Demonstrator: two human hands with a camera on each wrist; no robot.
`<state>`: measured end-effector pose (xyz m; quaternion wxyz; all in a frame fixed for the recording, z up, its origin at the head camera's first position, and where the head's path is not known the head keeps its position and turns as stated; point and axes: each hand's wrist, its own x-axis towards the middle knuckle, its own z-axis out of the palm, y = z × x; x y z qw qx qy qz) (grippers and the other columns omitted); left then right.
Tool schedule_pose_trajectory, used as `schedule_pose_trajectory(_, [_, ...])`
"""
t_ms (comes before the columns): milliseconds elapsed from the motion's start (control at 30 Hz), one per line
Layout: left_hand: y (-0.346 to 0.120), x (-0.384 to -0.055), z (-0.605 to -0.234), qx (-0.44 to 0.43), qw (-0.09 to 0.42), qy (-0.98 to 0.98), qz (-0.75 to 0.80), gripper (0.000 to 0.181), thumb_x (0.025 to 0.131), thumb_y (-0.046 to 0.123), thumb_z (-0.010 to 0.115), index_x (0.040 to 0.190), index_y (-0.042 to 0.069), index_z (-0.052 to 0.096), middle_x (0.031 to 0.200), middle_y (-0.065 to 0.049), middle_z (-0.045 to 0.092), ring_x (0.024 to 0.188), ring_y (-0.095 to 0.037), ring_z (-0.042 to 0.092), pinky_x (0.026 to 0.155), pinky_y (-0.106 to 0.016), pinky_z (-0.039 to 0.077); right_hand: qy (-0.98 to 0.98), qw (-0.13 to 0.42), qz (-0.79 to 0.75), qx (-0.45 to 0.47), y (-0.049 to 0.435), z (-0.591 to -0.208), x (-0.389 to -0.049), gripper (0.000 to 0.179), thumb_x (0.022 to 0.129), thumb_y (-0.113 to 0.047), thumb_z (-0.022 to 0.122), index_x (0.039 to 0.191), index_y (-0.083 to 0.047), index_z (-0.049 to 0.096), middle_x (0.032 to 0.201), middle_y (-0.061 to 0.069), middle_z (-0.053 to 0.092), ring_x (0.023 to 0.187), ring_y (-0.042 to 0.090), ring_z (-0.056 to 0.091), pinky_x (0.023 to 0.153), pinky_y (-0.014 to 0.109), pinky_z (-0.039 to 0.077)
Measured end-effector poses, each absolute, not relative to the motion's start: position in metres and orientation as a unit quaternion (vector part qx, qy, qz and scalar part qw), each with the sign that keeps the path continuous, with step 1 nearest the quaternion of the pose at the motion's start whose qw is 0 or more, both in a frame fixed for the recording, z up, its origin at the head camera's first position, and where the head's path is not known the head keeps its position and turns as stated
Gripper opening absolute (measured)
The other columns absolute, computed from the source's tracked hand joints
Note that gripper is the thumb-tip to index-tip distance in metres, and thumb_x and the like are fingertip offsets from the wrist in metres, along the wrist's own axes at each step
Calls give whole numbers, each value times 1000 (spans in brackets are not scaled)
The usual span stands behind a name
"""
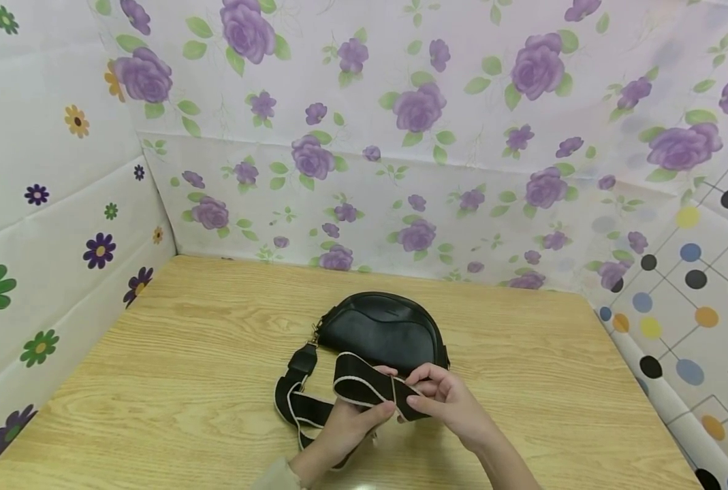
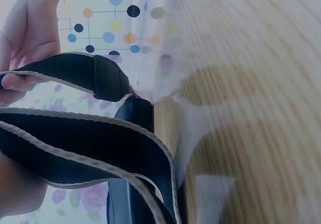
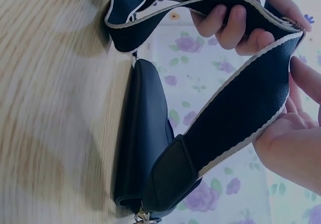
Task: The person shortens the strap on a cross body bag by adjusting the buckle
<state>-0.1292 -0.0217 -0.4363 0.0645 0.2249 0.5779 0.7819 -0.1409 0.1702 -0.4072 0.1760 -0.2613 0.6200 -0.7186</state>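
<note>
A black half-moon handbag (image 1: 378, 330) stands on the table, a metal clasp joining its left end to a wide black strap (image 1: 354, 388) with whitish edges. My left hand (image 1: 356, 423) grips the folded strap beside its thin metal slider (image 1: 394, 396), with a loop standing up above the hand. On the other side of the slider, my right hand (image 1: 452, 401) pinches the strap between thumb and fingers. The right wrist view shows the strap running down to a leather end tab (image 3: 171, 174) and a silver clasp (image 3: 144, 217) by the bag.
The wood-grain table (image 1: 204, 361) extends around the bag. Behind it hangs a purple-flowered cloth (image 1: 364, 170), with a flower-print cloth (image 1: 51, 224) on the left and a dotted cloth (image 1: 694, 327) on the right. More strap lies in folds left of my hands.
</note>
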Motion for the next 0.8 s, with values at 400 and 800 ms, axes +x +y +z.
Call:
schedule_pose_trajectory(400, [-20, -129, -439, 231, 77, 585, 774, 42, 87, 7, 58, 123, -6, 42, 125, -19, 42, 105, -14, 50, 88, -26, 40, 630, 159, -712, -266, 172, -408, -141, 13, 87, 2, 53, 97, -6, 55, 84, -3, 63, 74, 8, 60, 65, 19, 45])
schedule_pose_trajectory(800, [-20, -130, -441, 243, 70, 595, 763, 43, 88, 11, 58, 125, -3, 43, 126, -16, 43, 106, -14, 50, 87, -26, 40, 632, 162, -724, -224, 167, -404, -139, 12, 86, 0, 56, 95, -7, 57, 82, 0, 66, 68, 12, 63, 63, 21, 48])
